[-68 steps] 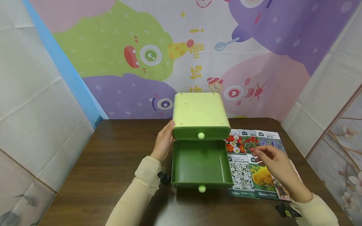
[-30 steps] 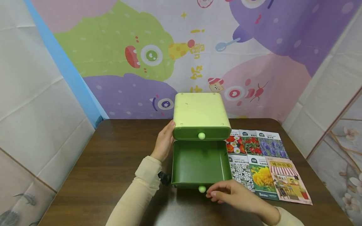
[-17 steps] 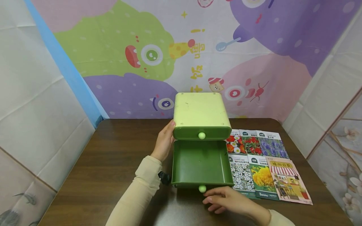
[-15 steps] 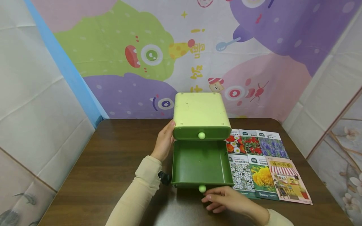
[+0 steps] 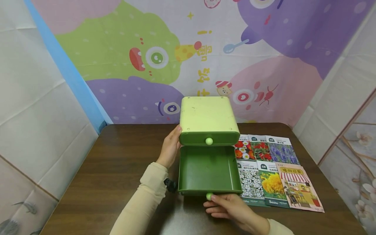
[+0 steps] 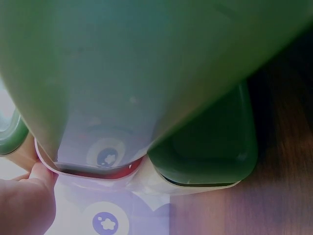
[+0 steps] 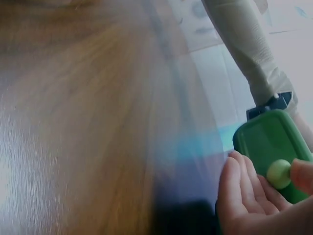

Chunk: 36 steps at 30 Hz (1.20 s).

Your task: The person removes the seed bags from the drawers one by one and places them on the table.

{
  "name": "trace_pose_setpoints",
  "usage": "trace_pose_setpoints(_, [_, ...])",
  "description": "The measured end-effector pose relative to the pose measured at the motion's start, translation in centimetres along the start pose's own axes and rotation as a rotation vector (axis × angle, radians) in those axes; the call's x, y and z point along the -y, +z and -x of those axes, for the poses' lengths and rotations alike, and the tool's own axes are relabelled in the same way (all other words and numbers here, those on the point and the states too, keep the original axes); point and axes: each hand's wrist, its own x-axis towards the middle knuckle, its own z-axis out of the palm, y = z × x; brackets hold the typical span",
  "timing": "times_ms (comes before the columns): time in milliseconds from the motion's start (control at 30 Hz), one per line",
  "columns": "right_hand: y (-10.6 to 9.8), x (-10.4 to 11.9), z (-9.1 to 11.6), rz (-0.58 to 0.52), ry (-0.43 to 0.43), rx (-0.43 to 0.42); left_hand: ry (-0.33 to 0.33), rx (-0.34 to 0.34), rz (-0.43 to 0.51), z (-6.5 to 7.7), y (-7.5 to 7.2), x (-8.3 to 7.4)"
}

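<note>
A pale yellow-green drawer unit (image 5: 208, 114) with green drawers stands on the table. Its top drawer (image 5: 196, 138) is closed. Below that, a drawer (image 5: 207, 169) is pulled far out, with a bare inside. The left wrist view shows a lower green drawer (image 6: 210, 142), closed. My left hand (image 5: 169, 148) lies against the unit's left side near the front edge; part of its fingers is hidden. My right hand (image 5: 229, 209) pinches the round knob (image 7: 279, 174) of the pulled-out drawer between thumb and forefinger, the other fingers extended below it.
Several flower seed packets lie right of the unit, including a white-flower packet (image 5: 250, 178), a yellow-flower packet (image 5: 274, 186) and a pink packet (image 5: 302, 187). A cartoon-print cloth (image 5: 132, 42) hangs behind the brown table (image 5: 117, 156).
My right hand has come from above the seed packets to the pulled-out drawer's front, and its thumb and forefinger now pinch the knob. The left hand and the unit look unmoved.
</note>
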Motion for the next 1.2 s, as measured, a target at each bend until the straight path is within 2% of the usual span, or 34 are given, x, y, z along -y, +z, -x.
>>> trace_pose_setpoints(200, [0.5,0.0,-0.1,-0.022,-0.009,-0.047,-0.005,-0.002,0.0,0.1,-0.1,-0.1])
trace_pose_setpoints(600, [0.9,1.4,0.0,-0.008,-0.087,-0.04,-0.011,0.007,-0.003,0.1,-0.2,-0.1])
trace_pose_setpoints(900, [0.6,3.0,-0.5,-0.033,-0.072,-0.054,-0.008,0.008,-0.007,0.2,-0.2,-0.1])
trace_pose_setpoints(1200, [-0.4,4.0,-1.8,-0.043,-0.073,-0.062,-0.013,0.003,-0.011,0.1,-0.1,0.0])
